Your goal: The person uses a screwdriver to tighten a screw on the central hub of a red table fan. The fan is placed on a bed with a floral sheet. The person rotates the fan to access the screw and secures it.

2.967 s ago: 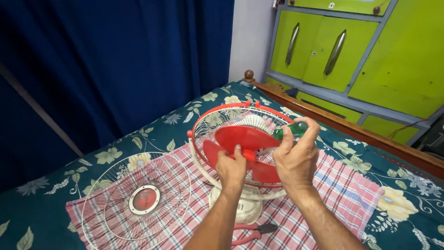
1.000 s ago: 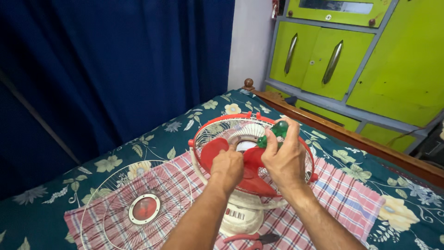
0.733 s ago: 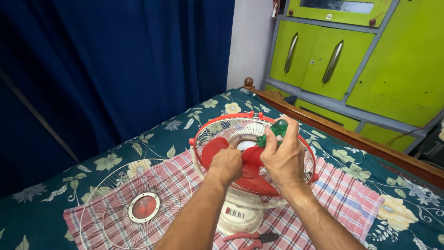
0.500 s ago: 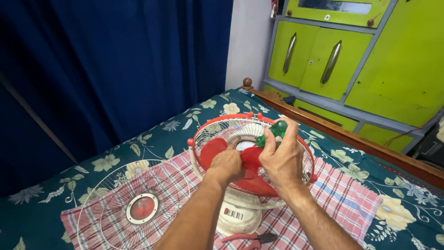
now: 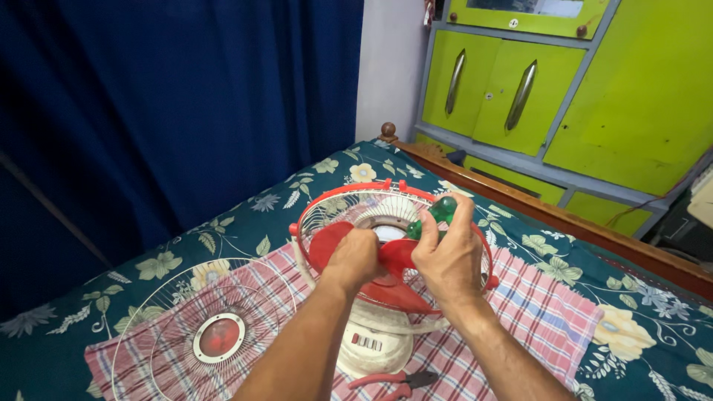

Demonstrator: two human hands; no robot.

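Left hand (image 5: 355,256) clamps the red blade (image 5: 405,291); right hand (image 5: 445,260) grips the green-handled screwdriver (image 5: 434,215). Keep it square at the hub, blade steady.

fan base label (image 5: 369,343): small white rectangle with red bars, stuck on the white base, facing up

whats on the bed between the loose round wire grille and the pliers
In the head view, only the pink checked cloth lies between the wire grille and the red-handled pliers; the fan's white base stands just above the pliers.
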